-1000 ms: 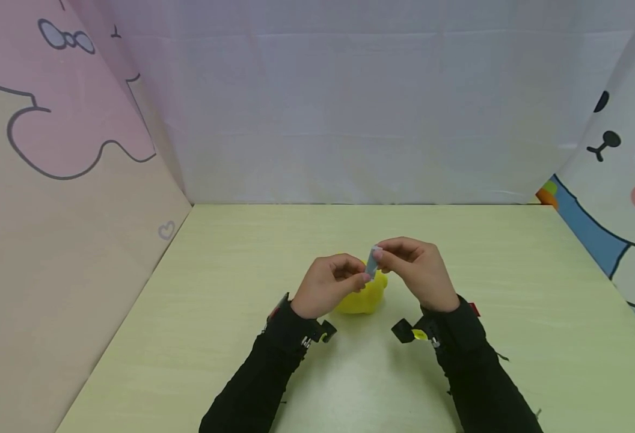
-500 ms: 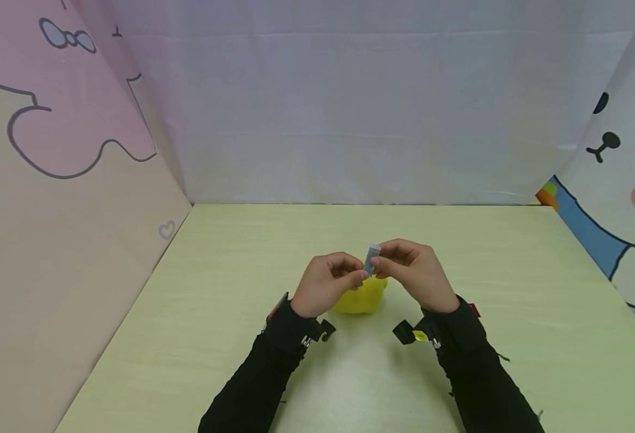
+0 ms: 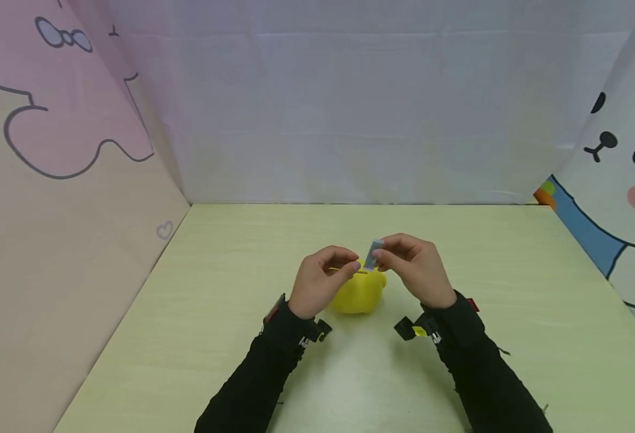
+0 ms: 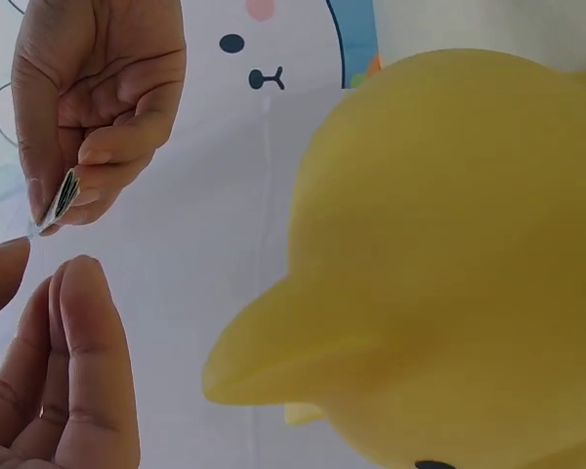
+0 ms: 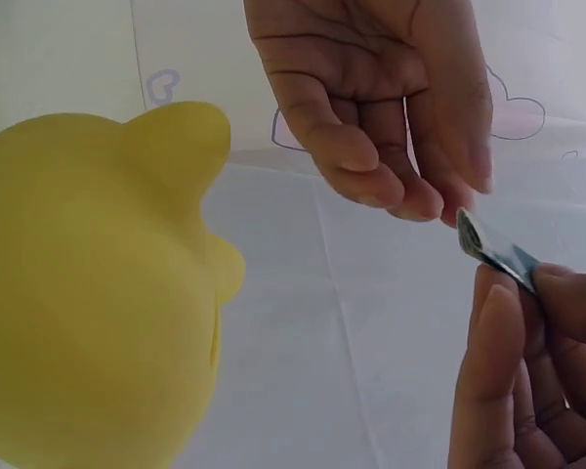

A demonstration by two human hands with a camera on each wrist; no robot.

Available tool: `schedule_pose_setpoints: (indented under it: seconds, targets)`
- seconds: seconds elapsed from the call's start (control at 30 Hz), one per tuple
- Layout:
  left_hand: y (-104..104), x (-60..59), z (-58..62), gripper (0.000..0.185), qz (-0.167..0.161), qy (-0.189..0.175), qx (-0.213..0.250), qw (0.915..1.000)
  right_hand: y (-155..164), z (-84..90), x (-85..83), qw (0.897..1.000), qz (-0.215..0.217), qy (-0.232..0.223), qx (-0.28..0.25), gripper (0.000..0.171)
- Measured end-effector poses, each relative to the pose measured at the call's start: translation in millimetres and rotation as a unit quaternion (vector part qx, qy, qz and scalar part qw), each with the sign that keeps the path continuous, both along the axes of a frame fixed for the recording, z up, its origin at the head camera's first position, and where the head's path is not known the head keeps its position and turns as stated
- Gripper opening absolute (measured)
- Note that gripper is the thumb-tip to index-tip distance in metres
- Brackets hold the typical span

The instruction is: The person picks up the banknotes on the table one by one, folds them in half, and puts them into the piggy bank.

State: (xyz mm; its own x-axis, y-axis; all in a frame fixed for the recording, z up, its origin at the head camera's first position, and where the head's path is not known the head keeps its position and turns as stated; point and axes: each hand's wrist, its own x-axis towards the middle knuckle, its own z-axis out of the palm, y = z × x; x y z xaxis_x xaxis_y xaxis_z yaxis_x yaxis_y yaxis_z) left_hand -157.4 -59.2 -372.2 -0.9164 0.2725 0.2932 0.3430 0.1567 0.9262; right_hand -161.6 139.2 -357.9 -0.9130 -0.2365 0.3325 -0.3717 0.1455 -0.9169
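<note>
Smooth rounded yellow piggy bank (image 3: 358, 291), folded banknote (image 3: 373, 255)

- The head view is evenly and softly lit, bright without harsh contrast; light seems to fall from above.
- A pale sheen lies on the counter (image 3: 512, 313) near the lower middle, a mild glare.
- Shadows are faint and diffuse, just under the yellow toy (image 3: 356, 293) and the sleeves (image 3: 474, 367).
- Straight lines bow slightly toward the edges of the head view, a wide-lens effect.
- In both wrist views the toy fills the near field and looks soft, with blurred edges.
- The left hand (image 5: 381, 107) in the right wrist view is shaded on its palm, backlit by the bright cloth backdrop (image 5: 273, 313).
</note>
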Motion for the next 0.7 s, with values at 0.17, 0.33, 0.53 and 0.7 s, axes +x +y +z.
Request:
schedule_pose_setpoints:
  seconds: [0.17,0.33,0.53,0.7]
  targets:
    - [-4,0.4,-1.9,0.026,0.043,0.04,0.016,0.9982,2,-3.0,-4.7,1.0,-0.013,0.009,0.0,0.017]
    - [-9,-8.1,-22.6,0.033,0.049,0.121,0.019,0.9912,3,-7.0,-8.3,1.0,-0.015,0.008,-0.016,0.017]
    - [-14,-5.6,-19.5,0.058,0.047,0.057,-0.036,0.9966,3,-14.0,-13.1,0.999,-0.007,0.02,-0.041,0.015]
    - [-15,-7.9,-28.3,0.082,0.032,-0.044,-0.11,0.9924,2,-21.6,-16.8,0.999,0.004,0.02,-0.047,0.014]
